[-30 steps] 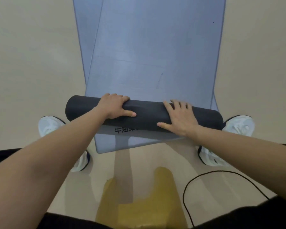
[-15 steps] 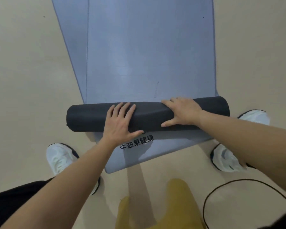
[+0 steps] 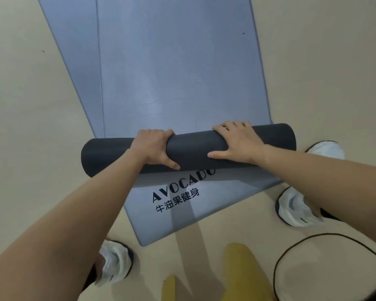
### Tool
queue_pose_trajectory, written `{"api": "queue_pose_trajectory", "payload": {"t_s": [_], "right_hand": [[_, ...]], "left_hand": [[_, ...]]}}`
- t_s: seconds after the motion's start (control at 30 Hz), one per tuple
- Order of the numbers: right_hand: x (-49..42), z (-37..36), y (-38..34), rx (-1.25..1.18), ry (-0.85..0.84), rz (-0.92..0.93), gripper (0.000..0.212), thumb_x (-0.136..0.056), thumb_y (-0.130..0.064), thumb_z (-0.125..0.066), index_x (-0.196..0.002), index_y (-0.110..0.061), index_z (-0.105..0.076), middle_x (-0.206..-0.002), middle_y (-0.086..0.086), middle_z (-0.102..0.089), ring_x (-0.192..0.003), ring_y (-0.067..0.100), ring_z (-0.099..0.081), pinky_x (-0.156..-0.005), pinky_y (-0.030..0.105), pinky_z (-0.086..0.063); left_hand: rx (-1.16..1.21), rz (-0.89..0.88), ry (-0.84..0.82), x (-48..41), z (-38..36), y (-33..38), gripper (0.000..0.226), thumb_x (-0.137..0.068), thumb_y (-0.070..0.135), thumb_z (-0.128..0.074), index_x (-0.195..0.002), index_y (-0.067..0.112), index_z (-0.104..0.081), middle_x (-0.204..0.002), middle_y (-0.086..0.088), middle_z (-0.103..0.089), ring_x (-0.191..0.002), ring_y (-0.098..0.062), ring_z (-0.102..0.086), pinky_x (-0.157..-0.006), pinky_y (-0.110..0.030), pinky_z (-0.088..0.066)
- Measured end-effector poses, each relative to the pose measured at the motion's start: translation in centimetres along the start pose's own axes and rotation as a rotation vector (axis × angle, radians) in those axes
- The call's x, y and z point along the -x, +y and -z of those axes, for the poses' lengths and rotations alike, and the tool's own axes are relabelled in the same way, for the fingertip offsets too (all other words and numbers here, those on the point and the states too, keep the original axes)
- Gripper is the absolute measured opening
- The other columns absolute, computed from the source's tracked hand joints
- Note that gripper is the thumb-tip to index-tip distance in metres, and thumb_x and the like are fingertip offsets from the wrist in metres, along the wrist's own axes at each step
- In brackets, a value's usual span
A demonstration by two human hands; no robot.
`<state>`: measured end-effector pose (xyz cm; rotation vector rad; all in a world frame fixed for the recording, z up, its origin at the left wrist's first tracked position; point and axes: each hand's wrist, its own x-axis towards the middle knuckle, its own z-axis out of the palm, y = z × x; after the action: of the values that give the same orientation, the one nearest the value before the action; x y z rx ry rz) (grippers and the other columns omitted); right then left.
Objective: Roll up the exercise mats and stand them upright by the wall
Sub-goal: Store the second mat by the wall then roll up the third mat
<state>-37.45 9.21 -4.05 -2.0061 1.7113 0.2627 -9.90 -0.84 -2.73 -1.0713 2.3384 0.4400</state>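
Note:
A dark grey roll (image 3: 193,146) of exercise mat lies across a flat blue-grey mat (image 3: 178,68) on the floor. My left hand (image 3: 153,147) curls over the left part of the roll, fingers hooked over its far side. My right hand (image 3: 237,142) lies on the right part with its fingers spread and thumb toward me. A second blue mat (image 3: 182,211) with black "AVOCADO" lettering lies underneath and sticks out toward me. Its left edge (image 3: 74,51) also shows beside the upper mat.
Beige floor (image 3: 26,127) surrounds the mats. My white shoes stand at the lower left (image 3: 115,263) and at the right (image 3: 295,207). A black cable (image 3: 278,263) loops on the floor at the lower right. Yellow cloth (image 3: 243,274) hangs at the bottom.
The roll has travelled forward along the mat, uncovering the "AVOCADO" lettering on the mat below. My left hand went from lying flat to curling over the roll; my right hand flattened.

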Motion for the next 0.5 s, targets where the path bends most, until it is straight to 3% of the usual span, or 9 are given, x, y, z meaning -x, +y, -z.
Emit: {"api": "queue_pose_trajectory", "payload": {"t_s": [0.1, 0.23, 0.4, 0.5], "right_hand": [[2.6, -1.8, -0.8, 0.164, 0.135, 0.076, 0.118, -0.072, -0.098, -0.037, -0.158, -0.018, -0.026, -0.154, 0.016, -0.04, -0.137, 0.039, -0.041, -0.116, 0.058, -0.031], [4.0, -3.0, -1.5, 0.257, 0.092, 0.043, 0.13, -0.068, -0.098, -0.045, -0.161, -0.015, -0.012, -0.162, 0.022, -0.026, -0.148, 0.046, -0.027, -0.119, 0.067, -0.022], [5.5, -3.6, -0.9, 0.246, 0.109, 0.132, 0.122, -0.068, -0.095, -0.052, -0.156, -0.015, -0.026, -0.148, 0.022, -0.043, -0.134, 0.043, -0.044, -0.113, 0.061, -0.034], [5.5, -3.7, -0.4, 0.235, 0.092, 0.244, 0.117, -0.07, -0.096, -0.048, -0.154, -0.016, -0.03, -0.14, 0.018, -0.052, -0.123, 0.038, -0.053, -0.106, 0.053, -0.041]], "left_hand": [[-0.007, 0.001, -0.045, -0.4, 1.4, 0.1, 0.091, -0.047, 0.093, -0.071, -0.11, 0.029, -0.061, -0.081, 0.008, -0.059, -0.078, -0.022, -0.057, -0.069, -0.034, -0.044], [0.003, 0.003, -0.085, 0.2, 1.9, 1.3, 0.08, -0.048, 0.092, -0.073, -0.095, 0.027, -0.063, -0.073, 0.011, -0.056, -0.075, -0.021, -0.06, -0.066, -0.033, -0.047], [0.121, 0.047, -0.164, 2.5, -0.3, 3.2, 0.079, -0.045, 0.091, -0.074, -0.089, 0.027, -0.063, -0.076, 0.008, -0.062, -0.075, -0.019, -0.062, -0.066, -0.033, -0.05], [0.241, 0.08, -0.257, 3.4, -1.8, 3.7, 0.081, -0.042, 0.09, -0.077, -0.09, 0.026, -0.065, -0.082, 0.007, -0.066, -0.078, -0.018, -0.063, -0.073, -0.036, -0.056]]}}
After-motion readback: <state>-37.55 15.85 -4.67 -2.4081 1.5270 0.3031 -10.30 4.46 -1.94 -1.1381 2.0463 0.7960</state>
